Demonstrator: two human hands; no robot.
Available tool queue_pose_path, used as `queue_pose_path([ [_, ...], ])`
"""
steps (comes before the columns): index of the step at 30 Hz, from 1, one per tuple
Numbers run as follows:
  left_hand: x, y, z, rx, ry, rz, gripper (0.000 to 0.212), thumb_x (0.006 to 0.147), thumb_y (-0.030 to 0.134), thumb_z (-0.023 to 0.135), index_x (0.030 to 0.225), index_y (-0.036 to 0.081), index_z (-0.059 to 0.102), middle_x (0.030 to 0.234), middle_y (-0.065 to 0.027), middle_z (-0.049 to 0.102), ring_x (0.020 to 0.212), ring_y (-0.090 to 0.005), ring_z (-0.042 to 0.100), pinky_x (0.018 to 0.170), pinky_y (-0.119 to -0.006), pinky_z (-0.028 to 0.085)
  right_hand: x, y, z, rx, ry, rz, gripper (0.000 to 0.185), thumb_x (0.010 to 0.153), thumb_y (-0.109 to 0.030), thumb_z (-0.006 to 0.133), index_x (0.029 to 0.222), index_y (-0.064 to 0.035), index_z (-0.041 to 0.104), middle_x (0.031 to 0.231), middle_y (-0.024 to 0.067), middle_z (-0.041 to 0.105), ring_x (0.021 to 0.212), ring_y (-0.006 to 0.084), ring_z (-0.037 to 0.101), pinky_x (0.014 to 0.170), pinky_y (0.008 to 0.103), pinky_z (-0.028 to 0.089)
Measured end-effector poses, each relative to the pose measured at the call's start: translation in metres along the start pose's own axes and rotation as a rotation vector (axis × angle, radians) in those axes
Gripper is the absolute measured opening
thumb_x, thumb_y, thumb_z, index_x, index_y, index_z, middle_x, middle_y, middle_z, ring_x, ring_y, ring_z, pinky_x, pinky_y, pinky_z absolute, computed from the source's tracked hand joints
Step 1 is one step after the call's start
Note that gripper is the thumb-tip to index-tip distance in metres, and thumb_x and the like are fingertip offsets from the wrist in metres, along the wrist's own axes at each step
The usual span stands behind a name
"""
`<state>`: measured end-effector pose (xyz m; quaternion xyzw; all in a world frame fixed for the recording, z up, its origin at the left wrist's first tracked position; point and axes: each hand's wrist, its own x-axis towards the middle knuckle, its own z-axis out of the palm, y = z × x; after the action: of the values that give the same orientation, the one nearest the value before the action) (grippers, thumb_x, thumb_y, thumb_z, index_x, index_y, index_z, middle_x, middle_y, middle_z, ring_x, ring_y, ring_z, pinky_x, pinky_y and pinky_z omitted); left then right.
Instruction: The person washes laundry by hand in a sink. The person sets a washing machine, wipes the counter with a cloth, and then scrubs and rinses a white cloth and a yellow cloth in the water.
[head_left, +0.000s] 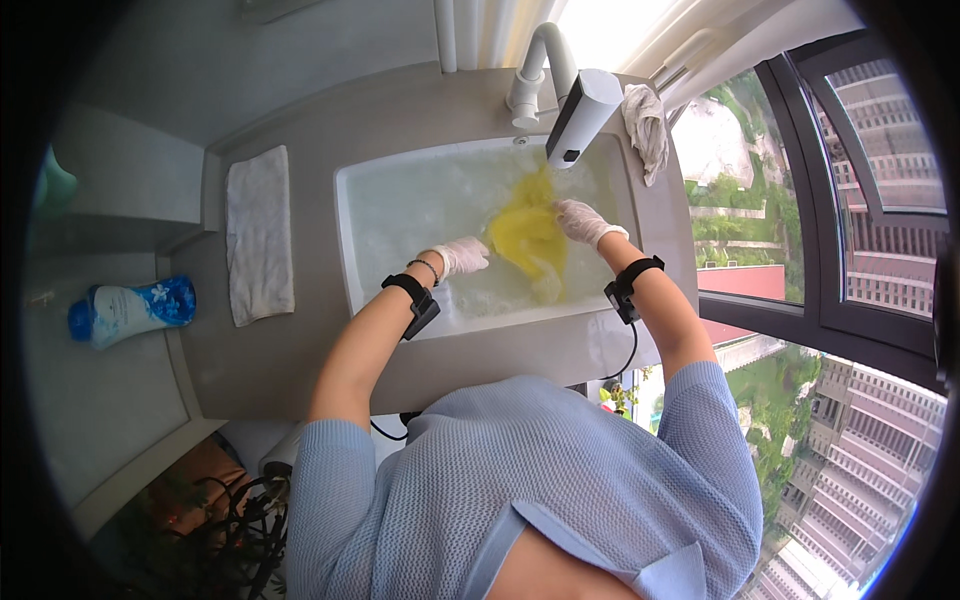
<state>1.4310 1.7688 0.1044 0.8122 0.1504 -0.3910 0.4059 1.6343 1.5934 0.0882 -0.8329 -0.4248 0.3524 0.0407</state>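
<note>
A yellow cloth (527, 231) lies spread in the cloudy water of a white sink (344, 247), partly under the surface. Its right edge is pinched by my right hand (583, 220), which wears a thin, pale glove. Gloved the same way, my left hand (462, 257) is low over the water with its fingertips close to the cloth's left edge. Whether those fingers touch or grip the cloth, I cannot tell. Above the cloth's far end hangs the white and black head of the faucet (585, 116).
A folded white towel (259, 236) rests on the grey countertop (315, 187) left of the sink. Farther left lies a blue and white bottle (135, 309). A crumpled cloth (645, 131) sits at the back right corner, beside the window (814, 187). Black straps with small devices circle both forearms.
</note>
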Motion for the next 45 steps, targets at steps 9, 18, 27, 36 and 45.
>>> queue_pose_path([
  [9, -0.032, -0.037, -0.043, 0.458, 0.309, -0.109, 0.021, 0.081, 0.016, 0.05, 0.089, 0.006, 0.067, 0.088, -0.0197, 0.063, 0.09, -0.0321, 0.061, 0.081, -0.041, 0.046, 0.009, 0.018, 0.005, -0.177, 0.06, 0.082, 0.027, 0.082, -0.014, 0.049, 0.104, -0.0045, 0.062, 0.104, 0.0203, 0.062, 0.101, 0.0367, 0.057, 0.087, 0.0428, 0.045],
  [18, -0.007, 0.006, -0.017, 0.166, 0.381, 0.048, 0.034, 0.084, 0.022, 0.05, 0.114, 0.017, 0.063, 0.147, -0.0083, 0.027, 0.131, -0.0361, 0.03, 0.108, -0.039, 0.028, 0.007, 0.0, 0.012, -0.242, 0.023, -0.032, 0.024, 0.079, -0.007, 0.047, 0.096, -0.0079, 0.064, 0.112, 0.0153, 0.057, 0.103, 0.0346, 0.056, 0.088, 0.041, 0.045],
  [27, -0.003, -0.007, -0.028, 0.066, 0.436, -0.177, 0.032, 0.077, 0.017, 0.055, 0.103, -0.001, 0.062, 0.112, -0.024, 0.058, 0.107, -0.0393, 0.055, 0.093, -0.042, 0.044, 0.005, 0.026, 0.022, -0.233, -0.045, -0.026, 0.025, 0.073, -0.004, 0.051, 0.094, -0.0036, 0.064, 0.102, 0.0179, 0.063, 0.095, 0.0338, 0.06, 0.081, 0.0398, 0.049],
  [36, -0.026, -0.05, -0.044, 0.157, 0.593, -0.326, 0.052, 0.081, 0.02, 0.056, 0.129, 0.005, 0.042, 0.138, -0.0124, 0.037, 0.125, -0.0347, 0.036, 0.103, -0.041, 0.035, -0.004, 0.026, 0.009, -0.229, -0.247, 0.094, 0.026, 0.078, -0.009, 0.049, 0.096, 0.0019, 0.064, 0.097, 0.0218, 0.064, 0.09, 0.039, 0.06, 0.075, 0.0437, 0.047],
  [45, 0.028, -0.031, -0.057, -0.24, 0.848, -0.057, 0.075, 0.077, 0.027, 0.064, 0.14, 0.01, 0.027, 0.149, -0.0093, 0.017, 0.131, -0.0368, 0.024, 0.109, -0.041, 0.028, -0.004, 0.037, 0.029, -0.407, -0.184, -0.235, 0.02, 0.078, -0.008, 0.05, 0.088, -0.0028, 0.067, 0.083, 0.0171, 0.066, 0.079, 0.0338, 0.063, 0.068, 0.039, 0.05],
])
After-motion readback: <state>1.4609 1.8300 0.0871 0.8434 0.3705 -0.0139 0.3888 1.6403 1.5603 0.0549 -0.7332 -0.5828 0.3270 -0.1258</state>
